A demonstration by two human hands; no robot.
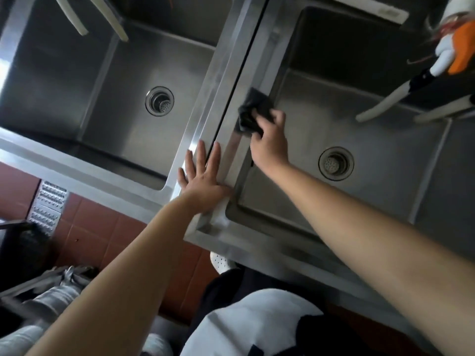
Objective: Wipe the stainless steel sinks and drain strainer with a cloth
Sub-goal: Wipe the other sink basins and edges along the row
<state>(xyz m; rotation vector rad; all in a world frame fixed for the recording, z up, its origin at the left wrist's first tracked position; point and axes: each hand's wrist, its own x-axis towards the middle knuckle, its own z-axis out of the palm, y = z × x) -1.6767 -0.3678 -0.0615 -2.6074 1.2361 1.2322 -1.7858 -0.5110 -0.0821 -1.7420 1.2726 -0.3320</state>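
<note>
Head view looks down on a dark cloth (250,114) bunched on the left rim of the right sink (372,140), the landmark for all that follows. The right hand (270,140) grips the cloth from its near side, fingers curled over the wad and pressing it to the rim, so the cloth lies just beyond the knuckles and touches the steel. The crumpled cloth runs roughly along the rim, its long axis following the strip of steel away from the person, its far corner lying toward the back of the sink.

The left hand (203,181) lies flat with its fingers spread wide and straight, holding nothing, on the same rim strip nearer the front corner of the right sink; it sits nearer the person than the cloth and apart from it, its fingertips straddling the dark seam (231,98) that divides the right sink from the left sink (115,98).

In the floor of the right sink, beyond the right forearm, sits a round drain strainer (336,163). The left sink has its own drain (159,100). Over the far right corner of the right sink hang white hoses (380,106) and an orange and white object (460,52). In front of the right sink is red tile floor (97,227)
</note>
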